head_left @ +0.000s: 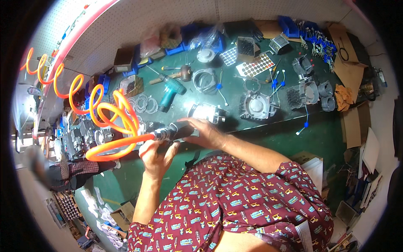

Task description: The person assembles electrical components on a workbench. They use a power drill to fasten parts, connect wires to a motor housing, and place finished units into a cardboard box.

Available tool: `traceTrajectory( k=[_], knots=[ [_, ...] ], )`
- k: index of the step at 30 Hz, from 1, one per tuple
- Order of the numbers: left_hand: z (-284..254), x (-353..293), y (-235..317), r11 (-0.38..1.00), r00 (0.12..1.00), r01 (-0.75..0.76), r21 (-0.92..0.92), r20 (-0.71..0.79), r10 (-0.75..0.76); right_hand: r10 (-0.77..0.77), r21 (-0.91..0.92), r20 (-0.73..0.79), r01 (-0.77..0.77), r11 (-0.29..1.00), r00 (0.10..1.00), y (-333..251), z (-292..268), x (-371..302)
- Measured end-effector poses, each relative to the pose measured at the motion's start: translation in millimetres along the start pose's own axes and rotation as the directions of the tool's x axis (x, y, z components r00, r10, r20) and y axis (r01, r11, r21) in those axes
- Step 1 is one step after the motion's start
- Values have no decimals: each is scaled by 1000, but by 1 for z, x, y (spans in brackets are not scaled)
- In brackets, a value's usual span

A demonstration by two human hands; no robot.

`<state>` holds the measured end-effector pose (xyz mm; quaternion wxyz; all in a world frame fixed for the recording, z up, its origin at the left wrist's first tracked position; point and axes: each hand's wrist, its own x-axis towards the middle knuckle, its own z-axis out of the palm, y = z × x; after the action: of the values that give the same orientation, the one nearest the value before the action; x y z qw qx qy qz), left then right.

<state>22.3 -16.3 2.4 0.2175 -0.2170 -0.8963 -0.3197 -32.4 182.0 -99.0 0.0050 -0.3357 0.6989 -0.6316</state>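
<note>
- The right hand point(205, 132) is closed around the dark body of an air tool point(183, 129), thumb on the near side and fingers over the far side, probably because that is the part thick enough to steady it.
- The left hand point(155, 157) is curled at the metal fitting point(161, 133) on the tool's hose end; it seems to prop or guide that end, but I cannot tell how tightly it grips.
- An orange coiled hose point(107, 156) runs from the fitting up to the left, likely coiled so that it stretches with the tool and stays off the counter point(231, 84).
- Blue bins point(176, 49) line the back, perhaps so that small parts stay sorted, while finned metal housings point(257, 105) sit nearer the front edge, presumably for easy reach.
- A teal drill point(170, 92) and a mallet point(184, 73) lie in the middle, beyond the hands.
- The air tool lies between the two hands, above the counter's front edge as seen from here, its fitting end toward the left hand and its body in the right.
- A shiny metal part point(203, 111) sits on the counter just beyond the right hand; whether they touch is unclear.
</note>
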Motion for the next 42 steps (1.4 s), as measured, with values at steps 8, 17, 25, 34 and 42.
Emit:
traceTrajectory(
  k=[8,17,25,34,42],
  knots=[
    [-6,-6,0,637,782,623,-455,352,-514,25,34,17,-25,999,1000,-2,-1,0],
    [26,-21,-12,594,864,456,-663,168,-475,72,124,99,-85,989,992,3,-5,4],
    [79,-7,-3,639,867,421,-644,80,-491,115,-473,-254,-227,851,960,54,-29,-42],
    [79,0,0,591,895,420,-689,205,-397,372,-247,-290,-444,861,882,86,-15,-57],
    [78,11,2,530,919,330,-781,137,-370,370,-277,-307,-454,847,877,89,-15,-55]
  ],
)
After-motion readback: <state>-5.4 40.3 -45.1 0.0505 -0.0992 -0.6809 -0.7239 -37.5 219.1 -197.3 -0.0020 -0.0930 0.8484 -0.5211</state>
